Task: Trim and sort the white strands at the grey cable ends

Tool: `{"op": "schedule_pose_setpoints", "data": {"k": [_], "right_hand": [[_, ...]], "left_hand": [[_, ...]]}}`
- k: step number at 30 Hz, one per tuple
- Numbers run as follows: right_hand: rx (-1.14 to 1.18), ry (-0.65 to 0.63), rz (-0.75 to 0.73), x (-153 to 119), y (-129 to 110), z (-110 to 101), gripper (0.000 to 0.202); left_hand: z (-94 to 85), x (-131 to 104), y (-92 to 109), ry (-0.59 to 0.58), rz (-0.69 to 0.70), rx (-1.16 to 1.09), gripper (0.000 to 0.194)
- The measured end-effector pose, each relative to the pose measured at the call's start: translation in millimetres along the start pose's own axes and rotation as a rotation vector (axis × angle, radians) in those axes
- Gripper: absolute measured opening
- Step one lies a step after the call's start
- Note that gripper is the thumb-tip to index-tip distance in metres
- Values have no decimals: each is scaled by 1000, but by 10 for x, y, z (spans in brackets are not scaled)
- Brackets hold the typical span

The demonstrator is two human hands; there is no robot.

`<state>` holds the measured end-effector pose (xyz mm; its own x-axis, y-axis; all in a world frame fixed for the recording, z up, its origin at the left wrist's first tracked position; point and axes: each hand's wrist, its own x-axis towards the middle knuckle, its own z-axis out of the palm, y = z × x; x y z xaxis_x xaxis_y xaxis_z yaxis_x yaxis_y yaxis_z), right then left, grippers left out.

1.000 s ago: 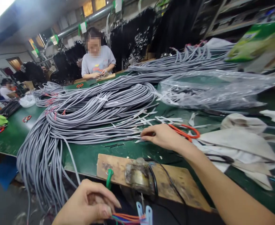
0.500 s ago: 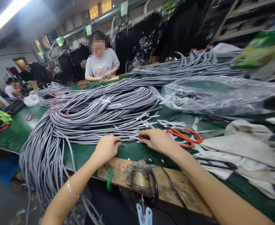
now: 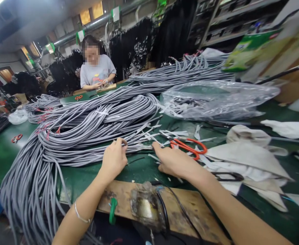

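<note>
Long grey cables (image 3: 88, 136) lie bundled across the green table and hang over its near edge. My left hand (image 3: 115, 157) is closed at the near side of the bundle, fingers curled; what they hold is too small to make out. To its right, my right hand (image 3: 168, 158) reaches to the cable ends, beside a white strip (image 3: 153, 157); its fingertips are partly hidden. Orange-handled scissors (image 3: 190, 147) lie just beyond my right wrist. More white strips (image 3: 175, 133) are scattered past my hands.
A clear plastic bag (image 3: 215, 98) lies behind the scissors, and pale cloths (image 3: 246, 156) lie to the right. A wooden board (image 3: 182, 207) with a metal device (image 3: 146, 204) is at the near edge. Across the table sits a person (image 3: 97, 71) in a grey shirt.
The whole view has shifted, with the table things now further left. My left hand has moved up onto the cables, and my right hand has turned downward beside the cable ends.
</note>
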<state>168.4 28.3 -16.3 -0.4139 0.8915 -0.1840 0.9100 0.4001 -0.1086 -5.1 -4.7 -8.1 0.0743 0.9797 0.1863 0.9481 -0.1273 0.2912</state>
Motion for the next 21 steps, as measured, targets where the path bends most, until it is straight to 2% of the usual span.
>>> {"op": "schedule_pose_setpoints", "data": {"k": [3, 7, 9, 11, 14, 17, 21], "right_hand": [[32, 26, 0, 18, 43, -16, 34], [63, 149, 47, 72, 234, -68, 32], [76, 209, 76, 84, 281, -79, 29], [168, 236, 75, 77, 272, -78, 20], [418, 216, 5, 22, 214, -96, 19], [721, 226, -111, -68, 167, -166, 30], [1147, 438, -163, -142, 62, -232, 47]], "left_hand": [[30, -28, -6, 250, 80, -89, 22], [54, -91, 17, 561, 268, -28, 16], [58, -124, 51, 677, 359, -19, 23], [66, -147, 96, 689, 442, -94, 24], [88, -154, 154, 595, 516, -324, 20], [113, -145, 181, 586, 454, -457, 19], [148, -162, 191, 565, 372, -454, 23]]}}
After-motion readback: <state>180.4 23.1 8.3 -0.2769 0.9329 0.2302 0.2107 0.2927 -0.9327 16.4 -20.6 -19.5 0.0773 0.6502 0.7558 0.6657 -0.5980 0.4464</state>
